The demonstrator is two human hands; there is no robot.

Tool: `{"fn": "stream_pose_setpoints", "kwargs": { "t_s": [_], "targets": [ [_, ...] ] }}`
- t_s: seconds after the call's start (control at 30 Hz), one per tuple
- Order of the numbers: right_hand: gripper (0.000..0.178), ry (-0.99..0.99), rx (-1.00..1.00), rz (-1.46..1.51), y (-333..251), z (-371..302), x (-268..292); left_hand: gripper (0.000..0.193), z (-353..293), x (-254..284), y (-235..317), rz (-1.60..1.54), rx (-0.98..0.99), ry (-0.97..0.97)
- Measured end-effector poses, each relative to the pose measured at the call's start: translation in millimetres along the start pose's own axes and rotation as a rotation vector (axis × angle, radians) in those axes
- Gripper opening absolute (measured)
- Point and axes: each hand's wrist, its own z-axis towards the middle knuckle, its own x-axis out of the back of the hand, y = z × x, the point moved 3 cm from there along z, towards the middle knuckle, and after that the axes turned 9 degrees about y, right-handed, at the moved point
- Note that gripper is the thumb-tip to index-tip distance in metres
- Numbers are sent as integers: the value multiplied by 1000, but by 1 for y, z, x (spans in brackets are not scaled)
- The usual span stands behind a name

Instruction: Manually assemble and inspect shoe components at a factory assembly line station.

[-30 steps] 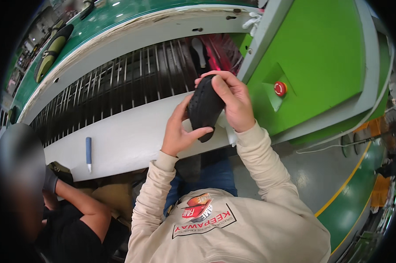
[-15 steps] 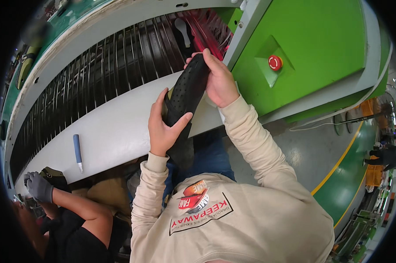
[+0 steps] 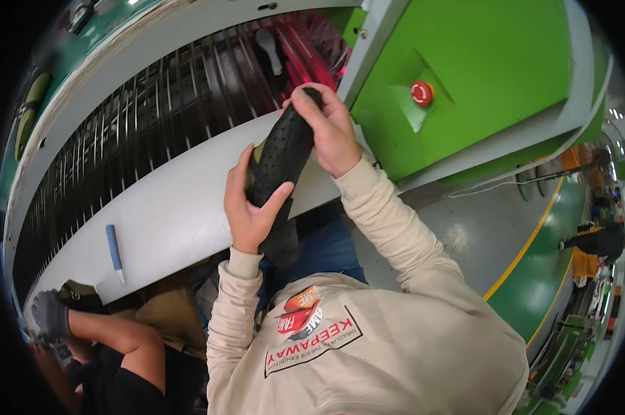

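Both my hands hold a shoe (image 3: pixel 285 149) over the white ledge, its black, studded sole turned up toward me. A strip of olive upper shows along its left side. Fingers and thumb of my left hand (image 3: pixel 250 214) grip the near end from the left, the thumb lying on the sole. Around the far end closes my right hand (image 3: pixel 332 135), its thumb near the tip and its other fingers partly hidden behind the shoe. Just beyond, on the dark rollers, lies a black shoe piece (image 3: pixel 269 52) with a grey insole shape on it.
A blue-handled tool (image 3: pixel 114 252) lies on the white ledge (image 3: pixel 174 207). At lower left, a co-worker's grey-gloved hand (image 3: pixel 51 315) is beside an olive shoe (image 3: pixel 79 296). A green machine panel (image 3: pixel 478 69) with a red button (image 3: pixel 421 93) stands to my right.
The fingers of my right hand have curled further over the shoe's far end, and its thumb has come onto the sole. The whole view has shifted slightly.
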Motion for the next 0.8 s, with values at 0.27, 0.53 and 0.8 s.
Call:
{"fn": "stream_pose_setpoints", "kwargs": {
  "t_s": [0.27, 0.53, 0.8],
  "targets": [
    [34, -196, 142, -204, -30, -37, -40, 107, -28, 11, -14, -291, 147, 27],
    [50, -320, 493, -248, -83, 3, -103, 105, -25, 107, 2, -206, -205, 589],
    [52, 195, 1243, -1134, -128, 192, -164, 81, 225, 253, 188, 606, -832, 1013]
  ]
}}
